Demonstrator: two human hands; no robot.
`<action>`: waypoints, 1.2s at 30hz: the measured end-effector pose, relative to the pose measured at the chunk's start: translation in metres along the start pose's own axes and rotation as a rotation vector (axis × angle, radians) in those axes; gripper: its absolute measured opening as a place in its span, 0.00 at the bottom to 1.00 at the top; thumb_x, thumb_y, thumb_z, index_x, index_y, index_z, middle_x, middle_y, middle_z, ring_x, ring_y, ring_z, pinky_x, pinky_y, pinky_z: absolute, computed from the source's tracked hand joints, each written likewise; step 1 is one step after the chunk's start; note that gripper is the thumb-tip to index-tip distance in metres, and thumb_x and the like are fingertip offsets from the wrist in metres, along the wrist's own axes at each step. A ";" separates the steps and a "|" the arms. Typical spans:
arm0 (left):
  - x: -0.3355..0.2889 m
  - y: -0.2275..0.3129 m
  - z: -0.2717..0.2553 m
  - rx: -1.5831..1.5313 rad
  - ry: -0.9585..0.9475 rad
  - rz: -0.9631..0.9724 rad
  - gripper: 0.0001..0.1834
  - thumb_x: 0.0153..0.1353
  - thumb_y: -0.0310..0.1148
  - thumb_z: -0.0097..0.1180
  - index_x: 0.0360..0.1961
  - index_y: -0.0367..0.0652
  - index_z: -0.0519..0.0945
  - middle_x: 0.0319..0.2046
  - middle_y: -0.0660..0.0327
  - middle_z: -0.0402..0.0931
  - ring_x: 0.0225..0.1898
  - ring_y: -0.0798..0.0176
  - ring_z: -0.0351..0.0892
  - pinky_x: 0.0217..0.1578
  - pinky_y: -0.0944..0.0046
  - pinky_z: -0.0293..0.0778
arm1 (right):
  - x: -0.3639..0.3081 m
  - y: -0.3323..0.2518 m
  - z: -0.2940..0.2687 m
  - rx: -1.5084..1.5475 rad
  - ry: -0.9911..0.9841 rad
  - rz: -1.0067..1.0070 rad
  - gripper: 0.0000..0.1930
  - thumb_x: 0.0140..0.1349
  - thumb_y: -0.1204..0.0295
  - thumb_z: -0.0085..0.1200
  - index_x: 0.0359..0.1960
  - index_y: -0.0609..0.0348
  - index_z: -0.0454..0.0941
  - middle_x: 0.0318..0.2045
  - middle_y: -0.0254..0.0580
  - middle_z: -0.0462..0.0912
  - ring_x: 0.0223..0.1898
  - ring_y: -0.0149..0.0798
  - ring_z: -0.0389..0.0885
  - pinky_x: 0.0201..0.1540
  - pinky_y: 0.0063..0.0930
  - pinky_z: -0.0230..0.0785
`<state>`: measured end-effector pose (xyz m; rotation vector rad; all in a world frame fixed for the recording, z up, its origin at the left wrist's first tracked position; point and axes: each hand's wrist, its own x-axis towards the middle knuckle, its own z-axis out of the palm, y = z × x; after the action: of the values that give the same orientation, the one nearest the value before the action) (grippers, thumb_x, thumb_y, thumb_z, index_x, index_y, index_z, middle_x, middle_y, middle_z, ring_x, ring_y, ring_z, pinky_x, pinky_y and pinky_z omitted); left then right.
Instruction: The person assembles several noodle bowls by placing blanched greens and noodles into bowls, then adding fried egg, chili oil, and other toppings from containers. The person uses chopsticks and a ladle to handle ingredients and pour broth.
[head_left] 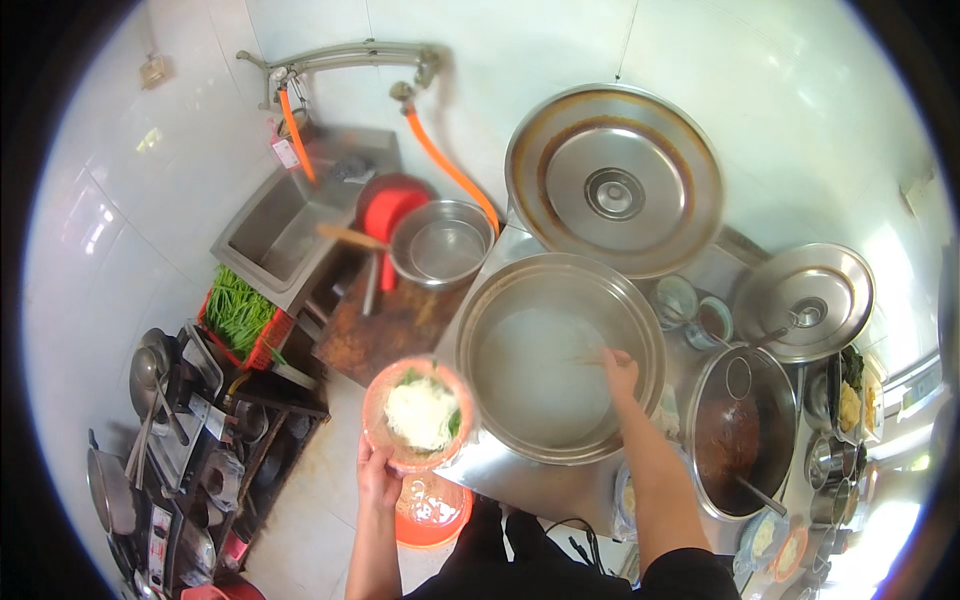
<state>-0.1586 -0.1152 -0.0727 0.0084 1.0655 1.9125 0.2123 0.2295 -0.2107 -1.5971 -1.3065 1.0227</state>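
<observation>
Holds a round orange plastic bowl (pixel 374 408) in the left hand (pixel 378 480), with thumb and fingers gripping just the near side of the rim. Carries a soft heap of white noodles (pixel 418 412) and some green leaves (pixel 454 423) inside, up in the air by the left edge of the shiny steel worktop (pixel 545 490). Pinches thin brown sticks (pixel 589 360), maybe chopsticks, in the right hand (pixel 621 372), over a big round steel pot (pixel 650 400) of pale, cloudy water. Hard to see the tips of the sticks, because of the blur.

Has the right arm near a deep steel pot (pixel 793 400) of red-brown soup, with a long metal handle (pixel 762 497) poking out over the near rim.

Might spill noodles onto the worktop or floor, from tipping a bowl held on one side only. Might drop the whole bowl, from a wet, slippery rim or a bump against the big pot. Might burn the right fingers, from dipping too low into water looking hot. Might knock the metal handle, from swinging the right elbow out.
</observation>
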 end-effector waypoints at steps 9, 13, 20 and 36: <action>-0.018 -0.018 -0.052 0.023 0.030 -0.030 0.32 0.61 0.18 0.50 0.68 0.47 0.68 0.60 0.59 0.75 0.57 0.58 0.78 0.52 0.56 0.81 | 0.012 0.080 0.126 -0.351 0.068 -0.105 0.21 0.65 0.53 0.62 0.40 0.62 0.86 0.37 0.44 0.89 0.39 0.43 0.86 0.47 0.34 0.75; -0.010 -0.023 -0.052 0.035 0.080 -0.040 0.32 0.59 0.18 0.50 0.66 0.47 0.69 0.59 0.61 0.76 0.57 0.59 0.78 0.54 0.56 0.80 | -0.051 0.045 0.144 -0.159 -0.494 -0.206 0.19 0.67 0.54 0.60 0.38 0.60 0.86 0.29 0.40 0.87 0.33 0.34 0.83 0.41 0.30 0.74; 0.009 -0.030 -0.054 0.060 0.066 -0.045 0.30 0.60 0.17 0.51 0.65 0.45 0.70 0.55 0.63 0.77 0.50 0.63 0.81 0.43 0.64 0.82 | -0.033 0.014 0.024 -0.610 -1.297 -0.511 0.16 0.67 0.55 0.57 0.39 0.56 0.85 0.39 0.47 0.85 0.42 0.47 0.83 0.47 0.38 0.74; 0.012 -0.036 -0.051 0.034 0.032 -0.052 0.28 0.63 0.22 0.57 0.65 0.48 0.70 0.57 0.62 0.77 0.54 0.60 0.80 0.49 0.58 0.82 | -0.012 0.050 0.155 -0.115 -0.372 -0.222 0.15 0.68 0.61 0.60 0.33 0.63 0.83 0.34 0.39 0.85 0.33 0.32 0.79 0.39 0.31 0.70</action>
<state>-0.1605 -0.1333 -0.1341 -0.0306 1.1096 1.8526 0.0814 0.2257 -0.3090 -1.3445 -1.7782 1.1568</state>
